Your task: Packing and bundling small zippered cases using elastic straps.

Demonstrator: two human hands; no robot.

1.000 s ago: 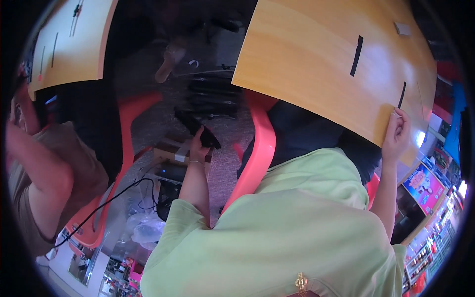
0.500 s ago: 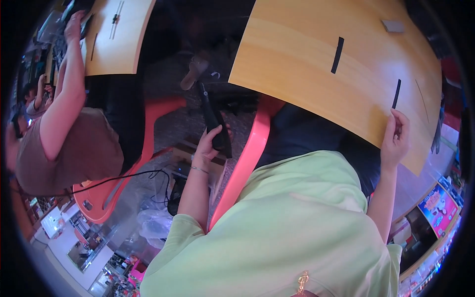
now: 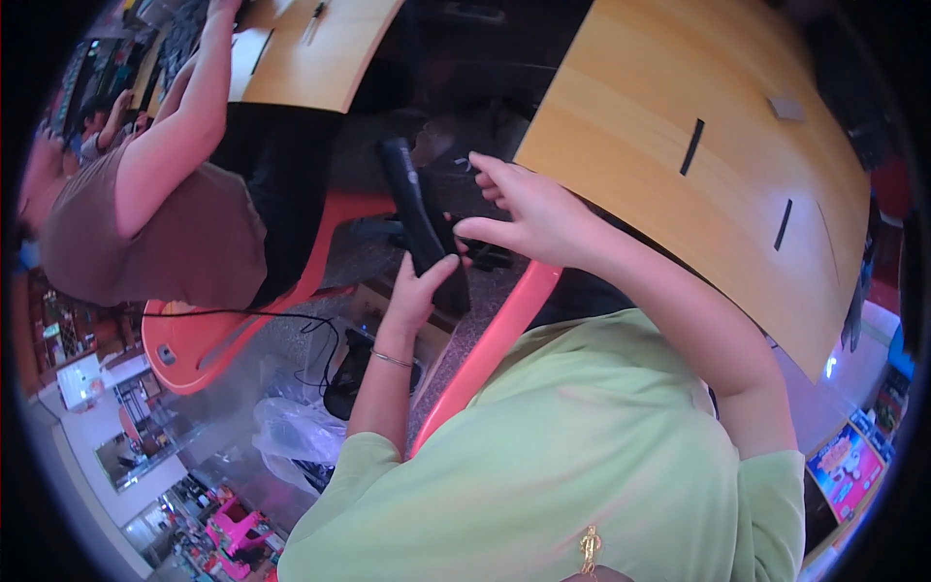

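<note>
My left hand (image 3: 417, 291) is wrapped round a long, black, slightly tapered tool (image 3: 415, 199), held tilted beside the red chair. A small round mark shows on its dark face; its exact kind I cannot make out. My right hand (image 3: 529, 209) reaches across my body to the right of the tool, thumb apart from the bent fingers, with nothing visible in it. On the wooden table (image 3: 621, 116) lie two narrow black strips: a left strip (image 3: 692, 147) and a right strip (image 3: 783, 225). Neither hand touches them.
A flat grey piece (image 3: 786, 109) lies farther back on the table. At the left, a person in a brown top (image 3: 155, 218) works at another wooden table (image 3: 320, 58). A black cord (image 3: 242, 312) runs above the floor near a clear plastic bag (image 3: 301, 427) and my red chair (image 3: 485, 354).
My right hand has left the right black strip and swung leftward toward the black tool. My left hand still grips the tool. The whole view has shifted somewhat.
</note>
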